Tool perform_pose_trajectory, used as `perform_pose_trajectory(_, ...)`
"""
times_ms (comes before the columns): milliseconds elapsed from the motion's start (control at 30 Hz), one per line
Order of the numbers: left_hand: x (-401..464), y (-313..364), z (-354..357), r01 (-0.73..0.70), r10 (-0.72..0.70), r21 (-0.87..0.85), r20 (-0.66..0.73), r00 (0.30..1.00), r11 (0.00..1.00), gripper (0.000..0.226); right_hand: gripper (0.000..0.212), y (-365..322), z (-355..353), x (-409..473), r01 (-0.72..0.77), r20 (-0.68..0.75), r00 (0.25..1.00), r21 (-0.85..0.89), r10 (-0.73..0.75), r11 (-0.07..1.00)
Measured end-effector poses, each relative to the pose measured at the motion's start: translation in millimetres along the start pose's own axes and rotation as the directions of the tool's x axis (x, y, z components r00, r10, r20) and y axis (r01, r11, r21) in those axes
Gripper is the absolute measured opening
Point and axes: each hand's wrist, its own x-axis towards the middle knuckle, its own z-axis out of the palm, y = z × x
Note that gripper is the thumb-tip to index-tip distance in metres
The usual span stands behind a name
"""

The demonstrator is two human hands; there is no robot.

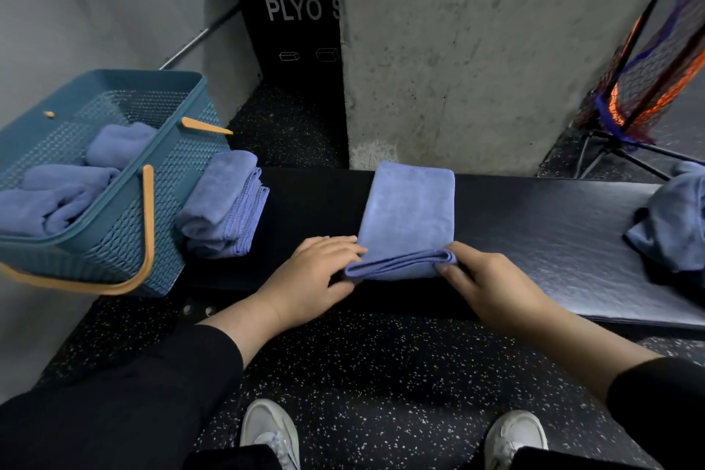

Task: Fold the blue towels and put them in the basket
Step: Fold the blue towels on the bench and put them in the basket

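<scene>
Left hand (pixel 316 271) and right hand (pixel 492 286) pinch one towel (pixel 408 217); basket (pixel 160 179) holds perhaps three.

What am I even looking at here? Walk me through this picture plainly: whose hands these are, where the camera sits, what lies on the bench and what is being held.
There is no machine here. A person wears a wide-angle camera on the head, so the one picture looks down over their own arms and shoes.

The left hand and the right hand each grip a near corner of a blue towel that lies part-folded on a black bench.

At the bench's left end stands a teal basket with orange handles. It already holds folded blue towels. A folded stack sits on the bench right beside it, outside.

At the far right lies a crumpled heap of unfolded towels, waiting their turn.

Behind are a concrete pillar and a black box lettered PLYO.
</scene>
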Motion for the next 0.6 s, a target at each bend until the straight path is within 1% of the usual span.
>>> perform_pose_trajectory(33, 2, 5, -5, 0.074, -0.073, -0.104, 0.009, 0.997, 0.992, 0.028, 0.027, -1, -5, -1, -0.024, 0.008, 1.000, 0.033, 0.023, 0.999)
perform_pose_trajectory(67, 4, 12, -11, 0.153, -0.147, -0.220, 0.044, 0.988, 0.963, 0.019, 0.031, -3, -10, -2, -0.036, 0.019, 0.999, 0.077, 0.035, 0.996)
perform_pose_trajectory(100, 6, 17, -15, 0.217, -0.199, -0.341, 0.087, 0.976, 0.915, 0.016, 0.031, -5, -14, -3, -0.047, 0.032, 0.999, 0.138, 0.043, 0.989)
perform_pose_trajectory(167, 9, 24, -20, 0.264, -0.233, -0.529, 0.126, 0.964, 0.806, 0.025, 0.027, -10, -21, -5, -0.084, 0.057, 0.996, 0.252, 0.072, 0.964)
perform_pose_trajectory(200, 10, 25, -21, 0.282, -0.246, -0.579, 0.142, 0.959, 0.765, 0.027, 0.025, -12, -23, -5, -0.101, 0.058, 0.994, 0.295, 0.087, 0.950)
perform_pose_trajectory(267, 15, 27, -21, 0.338, -0.306, -0.616, 0.162, 0.938, 0.711, 0.019, 0.025, -15, -24, -2, -0.129, 0.043, 0.992, 0.372, 0.121, 0.919)
perform_pose_trajectory(333, 26, 28, -21, 0.398, -0.398, -0.622, 0.148, 0.905, 0.674, 0.012, 0.027, -16, -23, 6, -0.159, 0.005, 0.985, 0.421, 0.173, 0.893)
perform_pose_trajectory(433, 47, 29, -22, 0.443, -0.491, -0.662, 0.129, 0.862, 0.605, 0.010, 0.031, -10, -23, 29, -0.205, -0.068, 0.967, 0.367, 0.246, 0.907)
perform_pose_trajectory(500, 62, 27, -21, 0.466, -0.516, -0.675, 0.145, 0.844, 0.572, 0.020, 0.034, -2, -23, 46, -0.244, -0.095, 0.951, 0.348, 0.293, 0.905)
perform_pose_trajectory(567, 74, 25, -17, 0.497, -0.556, -0.606, 0.105, 0.824, 0.621, 0.036, 0.033, 7, -21, 59, -0.306, -0.103, 0.936, 0.240, 0.338, 0.921)
perform_pose_trajectory(600, 78, 23, -14, 0.519, -0.587, -0.532, 0.049, 0.808, 0.670, 0.044, 0.031, 11, -19, 64, -0.337, -0.127, 0.925, 0.153, 0.357, 0.929)
